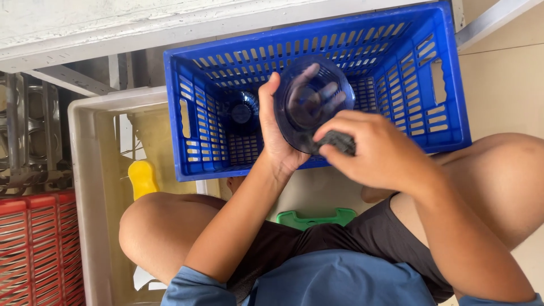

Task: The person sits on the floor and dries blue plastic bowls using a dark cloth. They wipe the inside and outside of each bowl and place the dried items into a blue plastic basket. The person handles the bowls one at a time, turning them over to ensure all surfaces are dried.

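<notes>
Overhead, the head view shows the left hand [277,133] gripping a translucent blue glass bowl [313,102], fingers spread behind it, held above the blue slatted crate [447,96]. The right hand [371,150] pinches a dark scouring pad [339,140] against the bowl's lower rim. Risk: a wet, one-handed hold could slip under scrubbing pressure, dropping the bowl onto the second blue bowl [242,110] in the crate.

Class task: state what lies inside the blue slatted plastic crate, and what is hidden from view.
Inside the blue slatted plastic crate sits one dark blue glass bowl. Hands and a held bowl cover part of its floor.
</notes>
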